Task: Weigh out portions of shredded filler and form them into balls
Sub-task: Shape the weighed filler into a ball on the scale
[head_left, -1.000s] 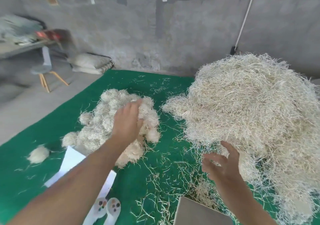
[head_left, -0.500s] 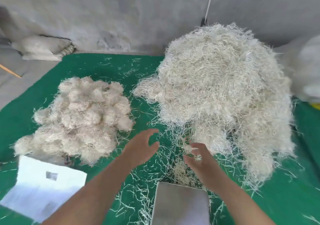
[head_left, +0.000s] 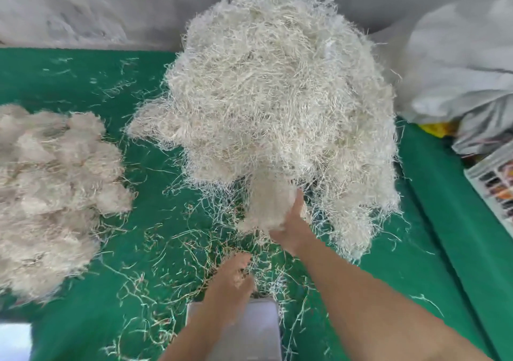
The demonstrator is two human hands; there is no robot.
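A big heap of pale shredded filler fills the middle of the green mat. At its near foot my right hand grips a dense clump of filler, thumb up along the clump's right side. My left hand is lower, just beyond the far edge of the steel scale plate. Its fingers curl down into the loose strands there and seem to pinch a small tuft; it is blurred. A pile of formed filler balls lies at the left.
Loose strands litter the mat between the two piles. White sacks and a box of coloured items stand at the right edge. A white sheet shows at the bottom left. A grey wall runs behind.
My view swung right and down, away from the ball pile. My left hand left the balls and came down by the scale; my right hand reached into the heap and took a clump.
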